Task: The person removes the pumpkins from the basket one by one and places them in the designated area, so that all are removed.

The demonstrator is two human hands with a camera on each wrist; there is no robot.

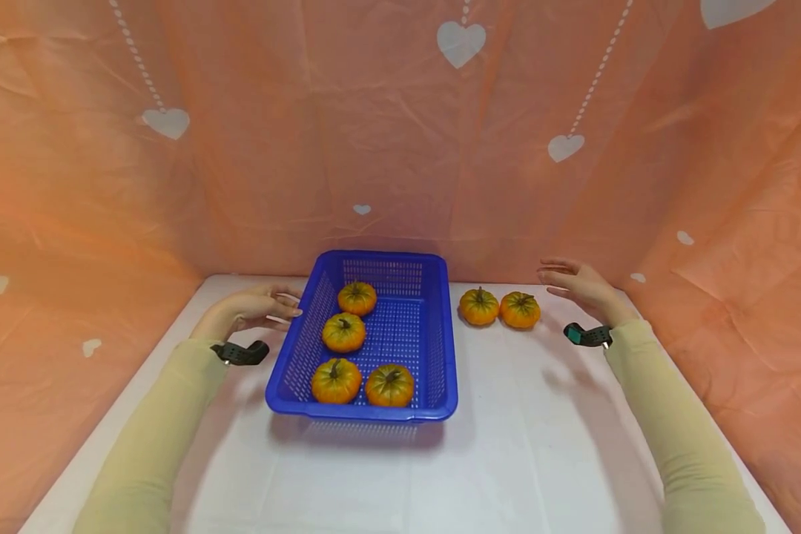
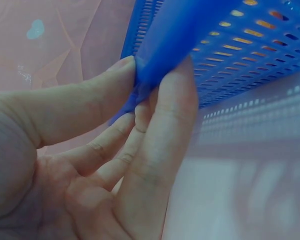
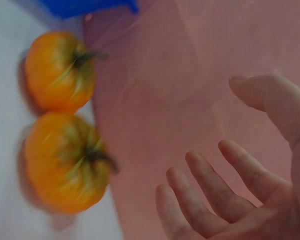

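Note:
My left hand pinches the left rim of a blue plastic basket, thumb on top and fingers beneath, as the left wrist view shows. Inside the basket lie several small orange pumpkins, among them one at the back and one at the front right. To the right of the basket, two more pumpkins sit side by side on the table. My right hand hovers right of this pair, holding nothing, its fingers spread and relaxed in the right wrist view.
A white cloth covers the table. Orange-pink curtains printed with white hearts rise at the back and on both sides, close behind the basket. A dark band circles each wrist.

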